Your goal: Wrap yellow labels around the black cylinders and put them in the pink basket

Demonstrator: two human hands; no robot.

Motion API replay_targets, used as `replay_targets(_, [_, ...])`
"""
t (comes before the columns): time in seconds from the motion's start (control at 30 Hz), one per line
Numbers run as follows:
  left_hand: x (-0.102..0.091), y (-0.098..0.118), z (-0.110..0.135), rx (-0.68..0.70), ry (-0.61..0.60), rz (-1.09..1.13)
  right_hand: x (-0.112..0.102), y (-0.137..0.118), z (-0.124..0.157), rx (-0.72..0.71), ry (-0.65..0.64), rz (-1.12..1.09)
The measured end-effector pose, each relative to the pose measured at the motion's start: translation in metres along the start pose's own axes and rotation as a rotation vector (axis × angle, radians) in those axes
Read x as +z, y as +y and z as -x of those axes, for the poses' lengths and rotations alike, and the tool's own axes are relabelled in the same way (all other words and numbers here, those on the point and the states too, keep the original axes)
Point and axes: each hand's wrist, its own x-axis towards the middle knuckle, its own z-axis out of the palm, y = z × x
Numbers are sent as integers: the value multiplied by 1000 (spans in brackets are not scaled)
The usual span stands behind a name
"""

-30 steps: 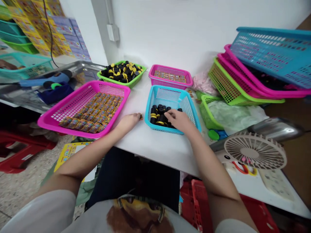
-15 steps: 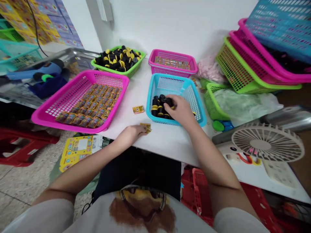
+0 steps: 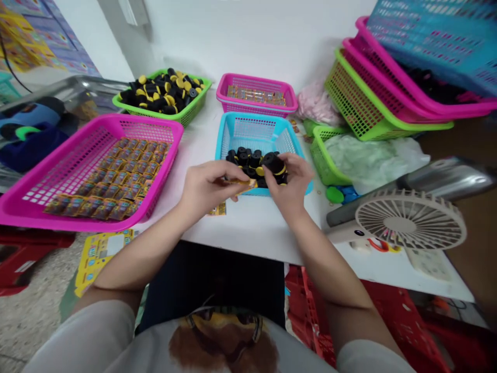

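My right hand (image 3: 291,184) is closed around a black cylinder with a yellow band (image 3: 275,163), held just above the near rim of the blue basket (image 3: 254,135). More black and yellow cylinders (image 3: 245,158) lie inside that basket. My left hand (image 3: 207,185) pinches a small orange sticker (image 3: 239,182) and holds it close to the cylinder. Another small sticker (image 3: 218,209) lies on the white table (image 3: 256,228) under my left hand.
A large pink basket (image 3: 83,166) holding rows of stickers sits at the left. Behind stand a green basket of cylinders (image 3: 163,96) and a small pink basket (image 3: 256,96). Stacked baskets (image 3: 388,88) lean at the right, and a beige fan (image 3: 409,225) lies near the table's edge.
My right hand lifted a cylinder out of the blue basket. My left hand picked a sticker off the table and brought it up to the cylinder.
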Motion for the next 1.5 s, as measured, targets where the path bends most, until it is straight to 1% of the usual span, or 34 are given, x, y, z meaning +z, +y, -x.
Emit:
replay_targets(0.07, [9, -11, -19, 23, -41, -45, -7, 2, -2, 90, 73, -90])
replay_targets(0.1, [12, -18, -25, 30, -60, -88, -12, 2, -3, 129, 84, -127])
replay_targets(0.17, [17, -32, -28, 44, -73, -190, -23, 1, -6, 176, 77, -194])
replay_targets(0.23, [19, -45, -22, 71, -75, -247, -32, -3, -7, 230, 35, -255])
replay_targets(0.27, [19, -52, -18, 94, -94, -248, -35, -5, -7, 268, 1, -291])
replay_targets(0.37, [18, -67, -8, 158, -222, -197, -38, -17, -4, 370, -121, -427])
replay_targets(0.43, [19, -72, -4, 162, -298, -169, -38, -25, -2, 394, -188, -496])
replay_targets(0.5, [20, -74, -3, 150, -337, -154, -38, -32, -1, 392, -226, -533])
replay_targets(0.57, [22, -73, -3, 140, -358, -142, -39, -35, -1, 380, -233, -551])
replay_targets(0.63, [23, -73, -3, 111, -366, -140, -40, -35, -2, 379, -238, -539])
replay_targets(0.73, [24, -72, -3, 96, -361, -140, -40, -32, -2, 381, -287, -484])
replay_targets(0.87, [26, -69, -4, 160, -298, -115, -39, -27, 0, 299, -289, -390])
replay_targets(0.93, [26, -65, -4, 183, -308, -70, -40, -26, 1, 256, -294, -366])
replay_targets(1.0, [24, -61, -3, 213, -328, -12, -41, -25, 1, 212, -315, -400])
replay_targets(1.07, [23, -59, -3, 273, -317, 54, -42, -25, 0, 177, -332, -439])
replay_targets(1.17, [24, -58, -2, 356, -282, 135, -42, -28, -1, 178, -364, -444])
replay_targets(1.27, [27, -58, -2, 357, -288, 157, -40, -31, -2, 213, -398, -516])
replay_targets(1.33, [28, -57, 0, 328, -276, 159, -39, -32, -1, 262, -371, -606])
replay_targets(1.4, [29, -58, 2, 310, -247, 166, -38, -34, 0, 290, -325, -648])
replay_targets(1.43, [29, -59, 3, 309, -232, 171, -37, -34, 1, 279, -307, -640])
replay_targets(1.5, [31, -61, 6, 318, -209, 174, -36, -35, 2, 200, -276, -579])
